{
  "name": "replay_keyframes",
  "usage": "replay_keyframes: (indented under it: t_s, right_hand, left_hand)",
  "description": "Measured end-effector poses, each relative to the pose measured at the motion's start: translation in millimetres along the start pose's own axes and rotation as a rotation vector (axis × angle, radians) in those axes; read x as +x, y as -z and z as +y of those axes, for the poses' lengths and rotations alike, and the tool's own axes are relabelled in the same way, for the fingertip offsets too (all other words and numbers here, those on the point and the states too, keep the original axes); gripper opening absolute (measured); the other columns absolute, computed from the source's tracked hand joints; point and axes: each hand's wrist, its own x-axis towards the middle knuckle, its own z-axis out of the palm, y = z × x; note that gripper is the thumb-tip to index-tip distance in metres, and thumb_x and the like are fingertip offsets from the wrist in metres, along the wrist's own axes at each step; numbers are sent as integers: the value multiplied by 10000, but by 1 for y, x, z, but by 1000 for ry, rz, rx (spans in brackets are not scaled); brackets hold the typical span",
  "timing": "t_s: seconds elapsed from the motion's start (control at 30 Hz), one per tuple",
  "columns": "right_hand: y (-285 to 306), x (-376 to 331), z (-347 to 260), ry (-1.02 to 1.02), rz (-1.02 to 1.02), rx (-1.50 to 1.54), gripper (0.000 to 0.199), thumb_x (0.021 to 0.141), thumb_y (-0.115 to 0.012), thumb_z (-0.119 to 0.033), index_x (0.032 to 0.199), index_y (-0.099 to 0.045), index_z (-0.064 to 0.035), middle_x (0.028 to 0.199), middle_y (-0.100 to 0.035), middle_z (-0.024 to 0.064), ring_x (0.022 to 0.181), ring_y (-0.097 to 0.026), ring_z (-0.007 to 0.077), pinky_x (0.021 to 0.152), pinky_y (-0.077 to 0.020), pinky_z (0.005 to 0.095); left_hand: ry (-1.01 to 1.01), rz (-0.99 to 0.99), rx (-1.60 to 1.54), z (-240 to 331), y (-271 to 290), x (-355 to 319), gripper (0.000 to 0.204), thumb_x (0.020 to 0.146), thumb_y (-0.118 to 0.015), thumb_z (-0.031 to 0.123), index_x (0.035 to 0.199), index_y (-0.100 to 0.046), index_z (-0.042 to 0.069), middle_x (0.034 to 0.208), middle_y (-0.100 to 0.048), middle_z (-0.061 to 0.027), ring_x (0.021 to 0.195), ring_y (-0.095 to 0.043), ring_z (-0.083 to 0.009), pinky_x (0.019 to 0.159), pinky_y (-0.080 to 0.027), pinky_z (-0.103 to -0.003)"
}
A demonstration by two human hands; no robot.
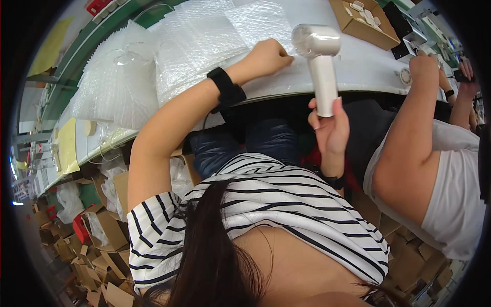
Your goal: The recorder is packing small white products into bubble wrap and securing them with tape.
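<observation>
Head view, looking down: I see stacks of clear bubble-wrap sheets (pixel 169 56) spread over the white worktable (pixel 368 66), running from the far left toward the middle. At the table's far edge sits an open brown cardboard box (pixel 364 23) holding small white pieces; a black block-shaped device (pixel 398 20) stands just beside it. Yellow flat sheets (pixel 67 146) lie on the left end of the table, and a red tag-like shape (pixel 97 6) shows at the top edge; its markings are too small for me to make out. Under the table on the left, many open brown cartons (pixel 105 230) are piled on the floor.

My left hand (pixel 266 57) is closed into a loose fist, resting on the bubble wrap near the table's front edge. My right hand (pixel 331 130) has its fingers wrapped around the handle of a white handheld fan with a round head (pixel 319 56), held upright just in front of the table edge. A co-worker's arm in a white shirt (pixel 409 148) reaches onto the table on my right.
</observation>
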Motion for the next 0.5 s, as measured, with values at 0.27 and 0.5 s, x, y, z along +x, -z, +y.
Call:
replay_keyframes:
  t_s: [0.27,0.5]
  right_hand:
    - [14,-7,6,-141,107,-565,309,913,-484,-269,1016,-544,16,716,-576,59,468,-341,17,415,-246,169]
    - [-5,1,-6,-46,27,-714,302,908,-494,-256,1000,-550,26,652,-542,32,441,-320,8,395,-224,172]
  left_hand:
    - [280,102,-442,-12,15,1,179,772,-585,122,838,-654,-30,621,-580,-97,571,-562,-109,535,-449,-269]
    - [-404,501,17,17,6,-18,157,784,-586,118,843,-620,-23,741,-563,-128,628,-574,-206,568,-463,-281]
